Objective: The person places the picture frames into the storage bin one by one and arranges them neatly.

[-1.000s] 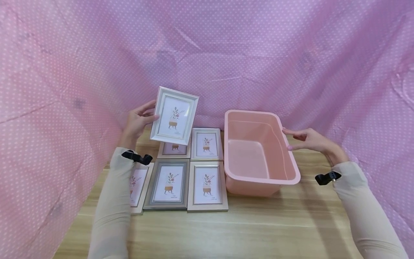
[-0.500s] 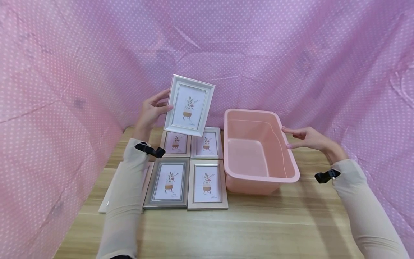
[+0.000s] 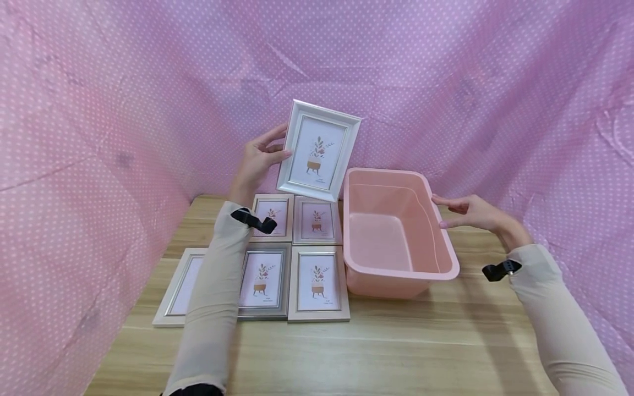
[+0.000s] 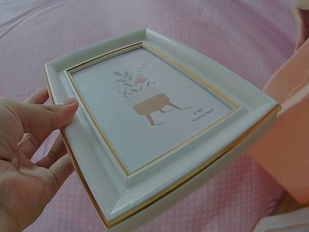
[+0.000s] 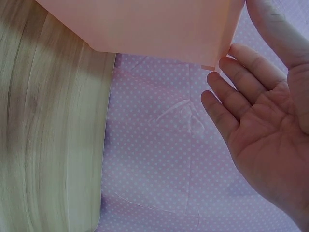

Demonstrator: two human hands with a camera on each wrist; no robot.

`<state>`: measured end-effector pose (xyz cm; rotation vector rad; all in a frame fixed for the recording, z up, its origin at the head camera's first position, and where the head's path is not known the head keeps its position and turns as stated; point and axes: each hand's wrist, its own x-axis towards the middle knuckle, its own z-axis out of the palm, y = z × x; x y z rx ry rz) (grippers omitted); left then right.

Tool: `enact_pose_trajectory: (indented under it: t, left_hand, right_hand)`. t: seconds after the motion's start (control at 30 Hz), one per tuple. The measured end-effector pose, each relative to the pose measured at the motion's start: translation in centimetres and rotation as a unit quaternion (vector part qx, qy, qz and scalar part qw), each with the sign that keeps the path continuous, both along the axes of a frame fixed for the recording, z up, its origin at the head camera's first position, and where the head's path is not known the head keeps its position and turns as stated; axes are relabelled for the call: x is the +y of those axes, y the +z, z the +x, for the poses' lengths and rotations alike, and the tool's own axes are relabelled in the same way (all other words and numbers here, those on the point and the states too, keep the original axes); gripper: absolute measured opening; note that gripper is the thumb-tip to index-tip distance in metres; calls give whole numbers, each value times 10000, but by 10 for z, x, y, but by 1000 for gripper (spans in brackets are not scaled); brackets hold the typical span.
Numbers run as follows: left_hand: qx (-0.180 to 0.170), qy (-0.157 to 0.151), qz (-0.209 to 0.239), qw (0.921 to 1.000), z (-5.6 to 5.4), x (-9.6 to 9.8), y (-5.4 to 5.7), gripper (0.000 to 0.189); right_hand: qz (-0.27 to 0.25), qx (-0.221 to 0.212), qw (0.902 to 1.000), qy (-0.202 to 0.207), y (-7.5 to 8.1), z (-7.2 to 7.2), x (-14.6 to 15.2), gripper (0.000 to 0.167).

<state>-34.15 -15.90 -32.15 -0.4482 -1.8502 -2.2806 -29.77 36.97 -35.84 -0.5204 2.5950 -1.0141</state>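
My left hand (image 3: pixel 255 162) holds a white picture frame (image 3: pixel 322 151) up by its left edge, thumb on the front and fingers behind. In the left wrist view the frame (image 4: pixel 159 116) shows a gold line round its border and a potted-plant print marked 4"x6". It hangs tilted above the back row of frames, its lower right corner close to the pink plastic bin (image 3: pixel 386 285). At the bin's right rim, my right hand (image 3: pixel 473 213) touches it with thumb and fingertips. The right wrist view shows that hand's (image 5: pixel 265 111) fingers extended against the bin.
Several picture frames lie face up left of the bin: a grey one (image 3: pixel 264 280), a beige one (image 3: pixel 318 283), two at the back (image 3: pixel 272 217) and a pale one (image 3: pixel 183 291) partly behind my left sleeve. Polka-dot cloth (image 3: pixel 317 55) surrounds the wooden table (image 3: pixel 396 352).
My left hand has carried the white picture frame to the right and upward, from over the back left frame toward the bin. My right hand stays at the bin's rim.
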Motion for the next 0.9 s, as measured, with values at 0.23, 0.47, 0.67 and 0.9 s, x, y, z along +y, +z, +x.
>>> enact_pose_trajectory:
  t: [0.23,0.47,0.67,0.9]
  left_hand:
    - [142,-151,194,9996,-6,32,12,59]
    - [40,-260,211,9994,-13,62,13,58]
    - [32,-395,109,9992,-19,88,12,59]
    - [-78,-488,70,9988,-25,114,10,59]
  right_hand:
    - [59,134,9998,136,0,1,1,72]
    - [-130,104,9997,167,-1,1,1,72]
    - [-146,49,9998,160,-1,2,1,71]
    - [-53,62,9998,196,2,4,-1,72]
